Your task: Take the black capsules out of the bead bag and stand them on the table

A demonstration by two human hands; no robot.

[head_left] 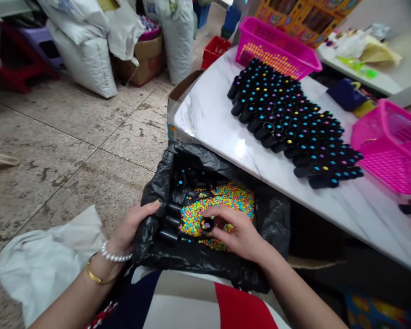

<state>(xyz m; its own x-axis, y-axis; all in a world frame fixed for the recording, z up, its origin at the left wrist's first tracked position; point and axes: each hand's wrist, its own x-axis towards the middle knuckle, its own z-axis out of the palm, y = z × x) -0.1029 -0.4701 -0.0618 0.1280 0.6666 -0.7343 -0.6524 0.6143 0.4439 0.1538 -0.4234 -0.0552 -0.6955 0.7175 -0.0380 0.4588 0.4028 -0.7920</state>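
On my lap rests a box lined with black plastic (205,262), with many small coloured beads (234,201) inside it. My left hand (133,228) grips the box's left rim, thumb over the plastic; its other fingers are mostly hidden. Over the beads, my right hand (236,230) pinches a small black cylinder (206,224) between thumb and fingers, its round end with a purple spot facing up. Several more black cylinders (169,222) lie along the box's left side, and others are in its far left corner.
Rows of upright black cylinders with coloured spots (284,114) cover part of the white marbled table (205,109). Pink baskets (277,43) stand behind and to the right. A white bag (55,260) lies on the floor at left; full sacks (85,59) stand farther back.
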